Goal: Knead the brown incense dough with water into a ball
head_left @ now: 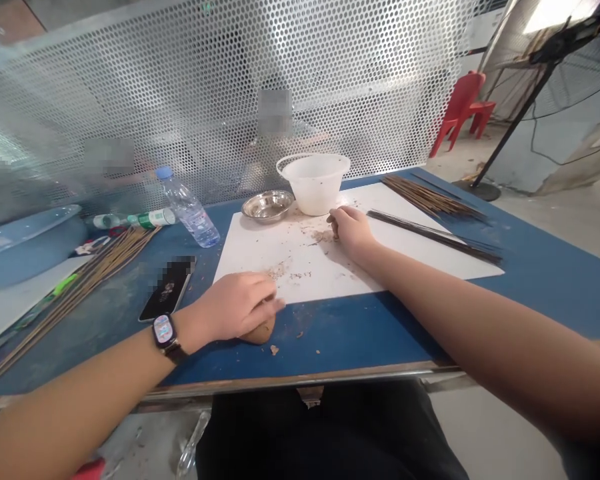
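Note:
My left hand (247, 303), with a watch on its wrist, curls over a smooth brown clay-like lump (261, 333) at the near edge of the white sheet (250, 248). Most of that lump is hidden under the palm. Over the sheet, just in front of the white bucket (316, 190), my right hand (351, 230) is closed, fingertips pressed together. A dark brownish bit shows at those fingertips, too small to name. Brown crumbs (320, 236) lie scattered between the hands. A bundle of thin dark sticks (435, 237) rests to the right of my right hand.
A metal bowl (269, 206) stands left of the bucket. Brown sticks (430, 195) lie at the back right. On the left are a water bottle (193, 212), a phone (169, 288), long sticks (87, 277) and a blue basin (30, 243). A perforated metal screen (205, 100) rises behind the table.

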### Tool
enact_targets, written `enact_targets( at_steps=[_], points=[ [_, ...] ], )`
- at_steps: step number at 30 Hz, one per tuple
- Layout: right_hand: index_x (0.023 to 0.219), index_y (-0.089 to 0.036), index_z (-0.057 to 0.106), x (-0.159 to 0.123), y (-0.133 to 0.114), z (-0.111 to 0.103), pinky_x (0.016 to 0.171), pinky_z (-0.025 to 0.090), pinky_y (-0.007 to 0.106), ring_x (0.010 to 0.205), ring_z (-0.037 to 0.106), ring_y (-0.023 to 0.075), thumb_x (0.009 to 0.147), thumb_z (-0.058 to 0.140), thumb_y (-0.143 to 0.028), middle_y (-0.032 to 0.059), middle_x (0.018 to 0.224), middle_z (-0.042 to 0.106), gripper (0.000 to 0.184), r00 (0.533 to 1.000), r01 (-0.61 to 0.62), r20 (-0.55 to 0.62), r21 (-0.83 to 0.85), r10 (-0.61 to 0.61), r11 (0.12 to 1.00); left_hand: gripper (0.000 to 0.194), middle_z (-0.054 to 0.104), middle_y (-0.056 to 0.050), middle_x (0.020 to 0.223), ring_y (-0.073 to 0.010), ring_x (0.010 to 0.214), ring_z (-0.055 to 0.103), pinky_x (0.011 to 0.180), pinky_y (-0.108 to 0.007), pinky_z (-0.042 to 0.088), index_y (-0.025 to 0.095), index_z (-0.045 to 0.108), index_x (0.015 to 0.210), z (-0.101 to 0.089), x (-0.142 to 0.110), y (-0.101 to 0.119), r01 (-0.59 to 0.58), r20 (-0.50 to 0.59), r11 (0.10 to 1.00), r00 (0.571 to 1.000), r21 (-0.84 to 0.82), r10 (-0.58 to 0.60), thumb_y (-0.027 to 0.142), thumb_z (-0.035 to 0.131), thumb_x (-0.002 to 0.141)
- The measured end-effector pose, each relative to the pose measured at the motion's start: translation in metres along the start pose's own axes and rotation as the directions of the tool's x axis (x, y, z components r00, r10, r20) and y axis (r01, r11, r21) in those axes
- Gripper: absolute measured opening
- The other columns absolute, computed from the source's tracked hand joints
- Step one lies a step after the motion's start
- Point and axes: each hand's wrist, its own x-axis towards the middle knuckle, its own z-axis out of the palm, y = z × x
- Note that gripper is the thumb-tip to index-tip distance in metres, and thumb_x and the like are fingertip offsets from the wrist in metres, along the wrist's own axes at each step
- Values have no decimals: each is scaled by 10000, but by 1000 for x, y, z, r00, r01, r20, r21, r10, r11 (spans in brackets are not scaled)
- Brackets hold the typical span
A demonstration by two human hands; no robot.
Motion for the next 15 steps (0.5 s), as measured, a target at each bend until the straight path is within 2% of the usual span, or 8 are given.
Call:
enact_targets(
  at_steps=[3, 6, 9, 12, 15],
  points=[
    [648, -212, 557, 0, -1, 1, 482, 328, 284, 469, 417, 128, 820, 551, -291, -31, 496, 457, 189, 1000, -11, 5, 13, 11, 1000, 422, 665, -97, 1040, -242, 942, 597, 851, -399, 495, 183, 636, 1113, -2, -15, 1, -88, 64, 990, 993, -107, 95, 560, 492, 988],
    [647, -211, 557, 0, -2, 2, 475, 322, 279, 464, 415, 125, 822, 548, -287, -32, 491, 456, 191, 1000, -15, 8, 12, 15, 1000, 514, 649, -133, 1152, -282, 1043, 578, 933, -451, 494, 176, 611, 1218, 1, -29, 0, -93, 22, 994, 995, -60, 94, 579, 640, 902],
    [640, -210, 556, 0, -1, 2, 467, 308, 274, 460, 413, 122, 821, 546, -285, -33, 486, 456, 196, 1000, -10, 8, 8, 10, 1000, 439, 646, -132, 1107, -277, 1030, 584, 919, -449, 514, 160, 606, 1158, 2, -33, -5, -76, -47, 996, 996, -37, 75, 513, 663, 903],
    [646, -210, 557, 1, -1, 1, 465, 310, 272, 456, 411, 119, 817, 544, -287, -37, 487, 453, 188, 1000, -15, 15, 14, 15, 1000, 438, 630, -119, 1152, -266, 1076, 596, 953, -439, 518, 173, 566, 1229, 2, -22, -16, -31, -138, 997, 990, -76, 20, 457, 657, 908],
    [650, -210, 557, 1, -1, 0, 468, 317, 273, 455, 412, 119, 818, 540, -294, -38, 487, 452, 189, 1000, -16, 25, 11, 15, 1000, 391, 621, -112, 1211, -257, 1128, 603, 997, -450, 503, 195, 540, 1290, 1, -4, -23, 51, -292, 984, 951, -172, -100, 409, 553, 962]
  ],
)
